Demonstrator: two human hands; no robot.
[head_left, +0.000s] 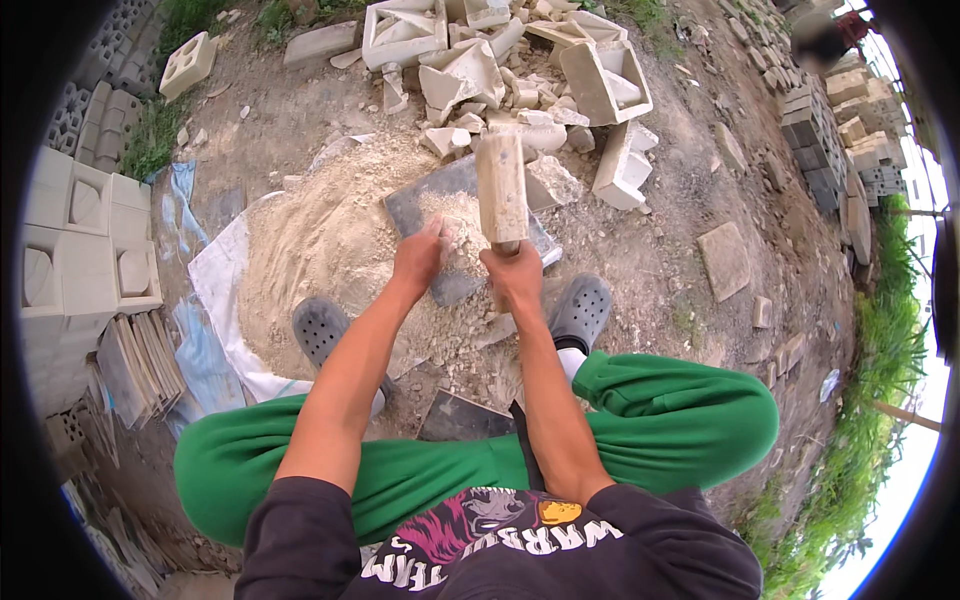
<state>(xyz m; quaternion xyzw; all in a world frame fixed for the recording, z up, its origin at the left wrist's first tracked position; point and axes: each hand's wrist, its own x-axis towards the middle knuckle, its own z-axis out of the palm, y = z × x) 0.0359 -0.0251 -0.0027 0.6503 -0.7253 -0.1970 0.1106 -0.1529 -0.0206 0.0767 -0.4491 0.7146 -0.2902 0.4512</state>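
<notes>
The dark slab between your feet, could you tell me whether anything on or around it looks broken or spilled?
Yes. Pale crumbled material is spread across the dark slab, spilling into a powder heap on white sheeting. Beyond it lies a pile of broken pale blocks, several cracked open. The right hand holds a mallet over the slab.

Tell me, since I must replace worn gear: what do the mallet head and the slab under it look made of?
Mallet head: probably wood, pale, dusty, squared block, held by the right hand. Slab: dark grey, flat, smooth, perhaps stone or metal; powder covers much of it, so unsure.
</notes>
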